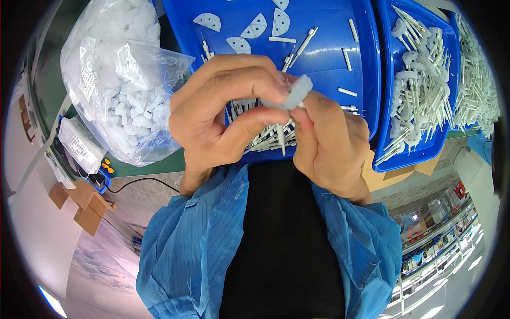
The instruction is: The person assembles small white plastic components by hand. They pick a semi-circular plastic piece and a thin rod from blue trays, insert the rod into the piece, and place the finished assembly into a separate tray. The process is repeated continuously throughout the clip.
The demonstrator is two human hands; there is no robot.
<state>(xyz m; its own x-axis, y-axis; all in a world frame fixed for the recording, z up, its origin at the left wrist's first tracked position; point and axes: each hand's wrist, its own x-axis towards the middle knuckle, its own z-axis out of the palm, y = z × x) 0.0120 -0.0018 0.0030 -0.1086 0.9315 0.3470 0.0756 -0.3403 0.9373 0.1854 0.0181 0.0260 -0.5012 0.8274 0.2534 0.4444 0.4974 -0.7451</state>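
Above the front of a blue tray (324, 58), my two hands meet around a translucent white plastic piece (298, 92). The thumb and forefinger of my left hand (204, 119) pinch its left side. My right hand (334, 146) closes on it from the right, its fingertips partly hidden behind the piece. A white rod (281, 139) points down just below my thumbs; I cannot tell whether it is attached to the piece. Under my hands lies a pile of thin white rods (260, 142). Several pale half-round plates (207, 22) with small holes lie toward the tray's far side.
On the left, a clear plastic bag (139, 114) bulges with translucent white pieces. At right, a second blue tray (380, 164) holds rods joined to such pieces, and another heap (475, 80) lies beyond it. Cardboard (91, 217) and a black cable (143, 179) are at lower left.
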